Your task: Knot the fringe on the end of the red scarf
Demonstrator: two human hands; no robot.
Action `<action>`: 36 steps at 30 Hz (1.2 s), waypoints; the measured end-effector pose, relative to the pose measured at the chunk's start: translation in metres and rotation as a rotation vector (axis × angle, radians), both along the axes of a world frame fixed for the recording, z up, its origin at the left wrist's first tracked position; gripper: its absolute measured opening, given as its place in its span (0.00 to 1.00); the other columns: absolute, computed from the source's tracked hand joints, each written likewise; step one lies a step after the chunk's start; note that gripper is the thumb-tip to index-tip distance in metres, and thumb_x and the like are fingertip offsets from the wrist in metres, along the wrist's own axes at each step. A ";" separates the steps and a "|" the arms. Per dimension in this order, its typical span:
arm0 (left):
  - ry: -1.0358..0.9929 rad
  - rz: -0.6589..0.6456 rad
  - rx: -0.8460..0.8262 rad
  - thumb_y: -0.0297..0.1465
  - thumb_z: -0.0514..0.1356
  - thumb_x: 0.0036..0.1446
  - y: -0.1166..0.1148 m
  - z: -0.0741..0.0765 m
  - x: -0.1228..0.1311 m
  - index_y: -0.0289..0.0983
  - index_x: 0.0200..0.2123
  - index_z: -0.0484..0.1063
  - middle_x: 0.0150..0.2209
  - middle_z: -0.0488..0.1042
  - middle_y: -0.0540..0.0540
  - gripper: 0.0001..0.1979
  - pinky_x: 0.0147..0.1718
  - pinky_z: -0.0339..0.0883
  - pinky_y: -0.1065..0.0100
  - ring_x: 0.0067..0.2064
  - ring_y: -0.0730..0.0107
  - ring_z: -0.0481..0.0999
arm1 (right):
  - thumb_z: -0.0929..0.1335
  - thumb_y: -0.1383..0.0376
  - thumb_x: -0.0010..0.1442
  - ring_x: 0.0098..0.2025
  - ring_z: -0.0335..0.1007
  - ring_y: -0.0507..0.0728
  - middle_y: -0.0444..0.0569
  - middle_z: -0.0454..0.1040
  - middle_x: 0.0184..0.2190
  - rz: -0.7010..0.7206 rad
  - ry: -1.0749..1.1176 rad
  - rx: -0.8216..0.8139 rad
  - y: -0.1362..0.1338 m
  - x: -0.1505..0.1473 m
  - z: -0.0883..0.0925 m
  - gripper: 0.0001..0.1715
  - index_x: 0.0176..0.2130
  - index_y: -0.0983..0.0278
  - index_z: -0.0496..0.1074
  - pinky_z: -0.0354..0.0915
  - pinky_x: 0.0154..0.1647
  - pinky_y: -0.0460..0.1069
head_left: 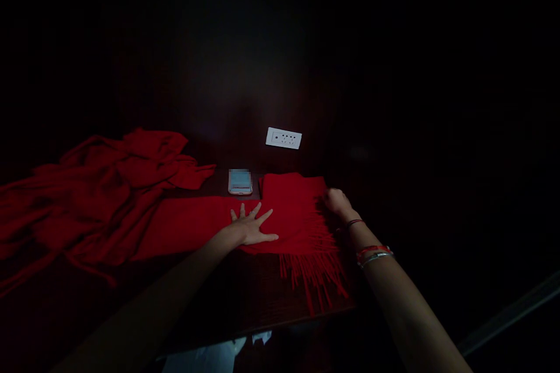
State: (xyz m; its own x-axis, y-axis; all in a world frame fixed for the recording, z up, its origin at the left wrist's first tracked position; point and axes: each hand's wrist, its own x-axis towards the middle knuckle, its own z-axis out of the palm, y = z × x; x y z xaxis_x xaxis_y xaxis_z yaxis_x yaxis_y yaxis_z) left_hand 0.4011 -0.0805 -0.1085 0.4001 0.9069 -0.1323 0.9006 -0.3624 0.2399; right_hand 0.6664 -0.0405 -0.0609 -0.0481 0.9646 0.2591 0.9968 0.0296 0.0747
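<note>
A red fringed scarf (289,210) lies partly folded on a dark wooden surface, its tassels spreading right and over toward the front edge. Fingers spread wide, my left hand (251,228) presses flat on the scarf near the fold. At the scarf's right edge, my right hand (338,201) is closed around the edge where the fringe begins; its fingertips are mostly hidden. From under my left hand the scarf runs left as a flat band toward a loose, rumpled heap of red cloth (126,169).
Just behind the scarf lies a phone (240,182) with a lit screen. A white wall socket (283,138) is on the dark back panel. Below the front edge (262,329) something pale (205,358) shows. Surroundings are very dark.
</note>
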 end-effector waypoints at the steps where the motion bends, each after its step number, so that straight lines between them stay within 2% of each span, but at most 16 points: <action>1: -0.003 0.001 -0.003 0.63 0.42 0.34 0.000 0.000 0.000 0.52 0.56 0.37 0.60 0.29 0.49 0.46 0.46 0.28 0.36 0.56 0.35 0.27 | 0.57 0.71 0.53 0.34 0.65 0.53 0.57 0.68 0.35 -0.025 0.003 0.017 -0.002 0.003 0.002 0.14 0.32 0.69 0.70 0.56 0.33 0.44; 3: -0.006 0.007 -0.002 0.63 0.43 0.33 0.001 -0.001 0.000 0.52 0.56 0.36 0.60 0.29 0.49 0.47 0.47 0.28 0.37 0.56 0.35 0.27 | 0.59 0.71 0.51 0.37 0.63 0.53 0.55 0.66 0.38 0.022 0.013 0.049 -0.007 0.001 0.004 0.11 0.32 0.68 0.70 0.56 0.37 0.44; 5: -0.004 0.011 0.003 0.63 0.42 0.33 0.001 -0.002 0.001 0.52 0.56 0.37 0.60 0.30 0.49 0.47 0.47 0.28 0.37 0.56 0.35 0.28 | 0.62 0.70 0.48 0.40 0.61 0.52 0.51 0.66 0.39 0.228 0.044 0.044 -0.012 -0.012 0.001 0.10 0.33 0.66 0.69 0.54 0.42 0.44; 7: 0.000 0.013 0.009 0.63 0.42 0.33 0.001 -0.002 0.001 0.52 0.56 0.37 0.60 0.30 0.49 0.46 0.47 0.28 0.37 0.56 0.35 0.28 | 0.64 0.70 0.45 0.39 0.60 0.52 0.48 0.66 0.37 0.489 0.086 -0.030 -0.016 -0.028 -0.007 0.14 0.36 0.65 0.67 0.55 0.42 0.45; 9: 0.000 0.014 0.012 0.63 0.42 0.34 0.001 -0.003 0.001 0.52 0.56 0.37 0.60 0.30 0.49 0.46 0.47 0.28 0.37 0.56 0.35 0.28 | 0.64 0.72 0.43 0.35 0.61 0.51 0.47 0.67 0.34 0.616 0.083 -0.116 -0.017 -0.040 -0.017 0.16 0.37 0.66 0.65 0.56 0.38 0.45; 11: 0.001 0.014 0.017 0.63 0.41 0.34 0.001 -0.003 0.000 0.52 0.56 0.37 0.60 0.30 0.50 0.45 0.47 0.29 0.37 0.56 0.36 0.28 | 0.62 0.75 0.44 0.33 0.61 0.50 0.47 0.68 0.33 0.616 0.028 -0.164 -0.015 -0.045 -0.025 0.16 0.36 0.66 0.66 0.56 0.36 0.44; 14: 0.005 0.014 0.024 0.63 0.41 0.35 0.002 -0.005 0.000 0.52 0.56 0.38 0.60 0.30 0.51 0.45 0.47 0.29 0.37 0.56 0.36 0.29 | 0.60 0.77 0.45 0.35 0.62 0.50 0.46 0.69 0.33 0.508 -0.071 -0.218 -0.008 -0.034 -0.026 0.16 0.34 0.65 0.68 0.55 0.36 0.42; 18: 0.005 0.014 0.024 0.62 0.42 0.36 0.003 -0.006 0.000 0.52 0.56 0.38 0.60 0.32 0.51 0.44 0.47 0.30 0.36 0.56 0.36 0.30 | 0.62 0.75 0.46 0.34 0.65 0.52 0.49 0.71 0.30 0.314 -0.114 -0.212 -0.006 0.005 -0.011 0.11 0.28 0.64 0.70 0.56 0.34 0.43; 20: 0.000 0.016 0.016 0.62 0.42 0.36 0.004 -0.005 0.000 0.52 0.56 0.38 0.60 0.32 0.50 0.44 0.47 0.30 0.37 0.56 0.36 0.30 | 0.60 0.75 0.47 0.33 0.66 0.53 0.52 0.71 0.28 0.216 -0.113 -0.163 -0.009 0.022 0.000 0.11 0.25 0.67 0.71 0.57 0.33 0.45; 22: -0.007 0.020 0.013 0.62 0.42 0.35 0.004 -0.005 0.001 0.51 0.56 0.39 0.60 0.32 0.50 0.45 0.47 0.30 0.37 0.56 0.36 0.30 | 0.59 0.76 0.48 0.35 0.65 0.54 0.54 0.70 0.31 0.170 -0.109 -0.108 -0.014 0.028 0.009 0.13 0.27 0.68 0.71 0.56 0.36 0.45; 25: -0.023 0.018 0.025 0.62 0.43 0.36 0.004 -0.007 0.001 0.51 0.56 0.39 0.60 0.33 0.50 0.44 0.47 0.31 0.37 0.56 0.36 0.30 | 0.60 0.74 0.47 0.41 0.62 0.52 0.50 0.68 0.37 0.277 -0.062 -0.040 -0.017 0.014 0.011 0.13 0.33 0.66 0.69 0.53 0.43 0.44; 27: -0.029 0.018 0.036 0.62 0.42 0.36 0.004 -0.009 -0.001 0.52 0.56 0.39 0.60 0.32 0.50 0.44 0.47 0.31 0.38 0.56 0.36 0.30 | 0.63 0.72 0.47 0.41 0.60 0.52 0.48 0.67 0.38 0.456 0.051 -0.009 -0.014 -0.003 0.004 0.13 0.36 0.65 0.67 0.53 0.44 0.45; 28: -0.031 0.020 0.043 0.62 0.42 0.37 0.004 -0.010 -0.001 0.52 0.56 0.40 0.60 0.32 0.50 0.43 0.48 0.31 0.38 0.56 0.36 0.30 | 0.64 0.70 0.46 0.40 0.60 0.52 0.49 0.67 0.37 0.498 0.102 -0.013 -0.011 -0.012 -0.002 0.14 0.37 0.66 0.66 0.54 0.43 0.45; 31: -0.034 0.039 0.083 0.60 0.42 0.41 0.003 -0.010 -0.002 0.52 0.56 0.41 0.60 0.32 0.50 0.39 0.48 0.32 0.39 0.56 0.36 0.31 | 0.64 0.71 0.44 0.36 0.61 0.52 0.50 0.67 0.35 0.459 0.223 -0.018 0.001 -0.030 -0.022 0.15 0.37 0.67 0.64 0.56 0.36 0.44; 33: -0.031 0.045 0.143 0.56 0.40 0.47 0.003 -0.008 0.002 0.52 0.56 0.43 0.60 0.34 0.50 0.33 0.48 0.33 0.39 0.57 0.38 0.31 | 0.62 0.73 0.45 0.33 0.61 0.51 0.48 0.67 0.33 0.438 0.255 -0.001 0.008 -0.035 -0.030 0.14 0.36 0.67 0.64 0.55 0.33 0.44; 36: -0.010 -0.050 0.307 0.44 0.37 0.56 0.009 -0.003 0.018 0.49 0.56 0.47 0.60 0.38 0.50 0.24 0.49 0.32 0.41 0.58 0.48 0.32 | 0.59 0.75 0.47 0.31 0.60 0.50 0.46 0.67 0.29 0.475 0.289 0.048 0.013 -0.036 -0.034 0.12 0.34 0.65 0.63 0.54 0.32 0.43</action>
